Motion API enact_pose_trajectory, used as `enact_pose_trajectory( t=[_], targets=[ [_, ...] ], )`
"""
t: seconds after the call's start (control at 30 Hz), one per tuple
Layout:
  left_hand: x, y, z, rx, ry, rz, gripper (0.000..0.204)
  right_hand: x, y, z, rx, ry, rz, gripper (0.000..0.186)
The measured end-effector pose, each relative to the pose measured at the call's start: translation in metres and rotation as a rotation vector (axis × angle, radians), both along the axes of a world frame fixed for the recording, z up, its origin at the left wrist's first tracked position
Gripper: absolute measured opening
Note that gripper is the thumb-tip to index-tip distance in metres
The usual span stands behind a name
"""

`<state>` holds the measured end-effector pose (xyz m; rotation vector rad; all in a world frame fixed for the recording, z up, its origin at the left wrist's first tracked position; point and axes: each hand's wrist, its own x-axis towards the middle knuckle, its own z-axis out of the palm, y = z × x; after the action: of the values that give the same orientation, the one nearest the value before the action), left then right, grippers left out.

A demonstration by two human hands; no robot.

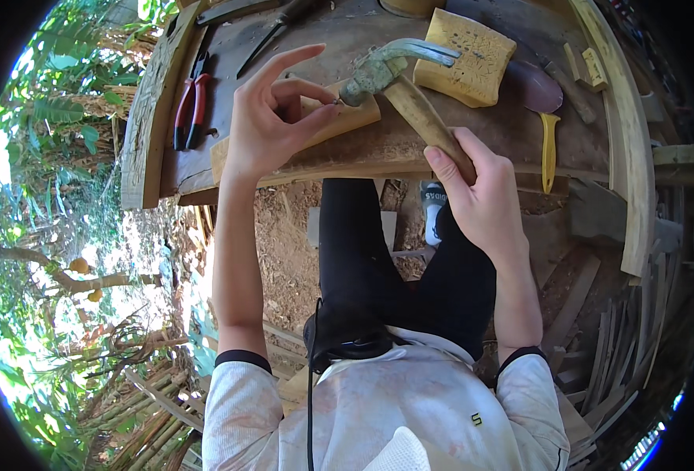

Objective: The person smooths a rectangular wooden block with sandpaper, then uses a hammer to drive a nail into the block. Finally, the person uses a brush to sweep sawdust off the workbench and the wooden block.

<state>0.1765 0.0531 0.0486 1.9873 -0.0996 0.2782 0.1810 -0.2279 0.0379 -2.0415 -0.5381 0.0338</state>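
My right hand (484,184) grips the wooden handle of a claw hammer (425,107). The hammer's worn metal head is tilted, its claw toward the right and its striking face beside my left fingertips. My left hand (272,110) pinches with thumb and fingers at a tiny dark thing, perhaps a nail, too small to make out surely. Its index finger is stretched out away from the pinch. Under both lies a pale wooden board (347,122), set slantwise along the near edge of the workbench (410,145). My left hand partly hides the board.
Red-handled pliers (190,102) lie at the bench's left, with a dark-handled pointed tool (272,35) farther back. A yellow block (468,55) sits behind the hammer. To the right are a yellow-handled brush (549,153) and small wood pieces (590,69). Raised wooden rails (622,157) border the bench.
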Motion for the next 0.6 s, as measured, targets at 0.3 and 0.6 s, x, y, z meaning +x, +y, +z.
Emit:
enact_pose_trajectory(
  t=[0.3, 0.6],
  targets=[
    [0.001, 0.002, 0.001, 0.009, 0.023, -0.008, 0.06, 0.002, 0.002, -0.015, 0.012, 0.027, -0.025, 0.043],
    [-0.001, 0.003, 0.001, -0.001, -0.016, -0.01, 0.059, -0.002, 0.004, -0.02, -0.001, 0.021, -0.033, 0.044]
  ],
)
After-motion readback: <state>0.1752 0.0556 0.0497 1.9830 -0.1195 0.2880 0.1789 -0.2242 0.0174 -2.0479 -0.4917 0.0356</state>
